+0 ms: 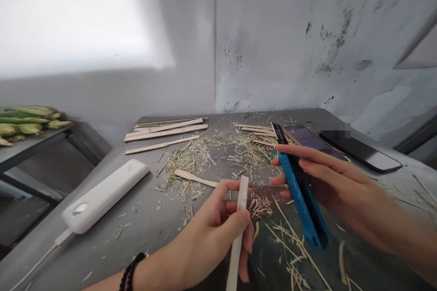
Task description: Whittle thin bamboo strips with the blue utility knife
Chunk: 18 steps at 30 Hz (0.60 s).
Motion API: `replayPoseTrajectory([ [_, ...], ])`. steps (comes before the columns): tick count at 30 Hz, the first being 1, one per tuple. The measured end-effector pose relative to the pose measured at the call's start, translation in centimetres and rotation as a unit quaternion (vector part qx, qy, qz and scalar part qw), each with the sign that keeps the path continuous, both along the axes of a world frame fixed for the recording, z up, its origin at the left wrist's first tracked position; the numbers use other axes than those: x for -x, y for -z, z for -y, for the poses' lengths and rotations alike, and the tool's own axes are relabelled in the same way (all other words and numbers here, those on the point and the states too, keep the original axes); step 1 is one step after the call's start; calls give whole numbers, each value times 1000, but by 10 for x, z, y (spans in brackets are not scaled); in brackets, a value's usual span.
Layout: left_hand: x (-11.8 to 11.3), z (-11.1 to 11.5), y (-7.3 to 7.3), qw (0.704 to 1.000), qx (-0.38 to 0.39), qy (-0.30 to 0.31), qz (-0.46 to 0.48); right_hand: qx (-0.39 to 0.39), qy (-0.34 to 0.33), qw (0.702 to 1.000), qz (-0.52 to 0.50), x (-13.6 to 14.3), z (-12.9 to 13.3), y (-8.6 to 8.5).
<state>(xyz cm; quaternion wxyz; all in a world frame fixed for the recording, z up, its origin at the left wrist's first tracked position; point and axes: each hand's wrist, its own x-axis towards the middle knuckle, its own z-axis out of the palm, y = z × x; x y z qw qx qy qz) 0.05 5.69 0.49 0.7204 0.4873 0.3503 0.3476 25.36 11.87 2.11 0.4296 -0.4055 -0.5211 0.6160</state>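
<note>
My left hand (221, 227), with a black beaded bracelet on the wrist, pinches a flat pale wooden strip (238, 241) between thumb and fingers at the lower middle. To its right, my right hand (327, 177) holds a blue utility knife (300, 195), tilted with its metal blade (280, 134) pointing up and away. Strip and knife are apart. Just left of the strip, a carved wooden piece (193, 176) with a rounded end lies among thin shavings (184, 161). More shavings lie beneath and between my hands.
Several wooden strips (164, 135) lie at the back left of the grey table (150, 209), others (259, 131) at the back middle. A white power bank (105, 195) with a cable is left. Two phones (365, 150) (310, 141) lie right. Corn husks (27, 120) sit on a side table.
</note>
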Motion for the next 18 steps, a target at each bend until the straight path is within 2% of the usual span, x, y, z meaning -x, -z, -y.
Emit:
replayPoseTrajectory([
  [6,1,-1,1,1000,16,-1,8,90,24,990,-109,-2,-7,15],
  [11,0,0,2,1000,11,-4,-1,82,-18,986,-143,4,-1,21],
  [14,-1,1,1,1000,4,-10,-5,83,-58,982,-157,11,9,17],
  [18,0,3,3,1000,1,-26,-11,39,-63,988,-133,15,19,12],
])
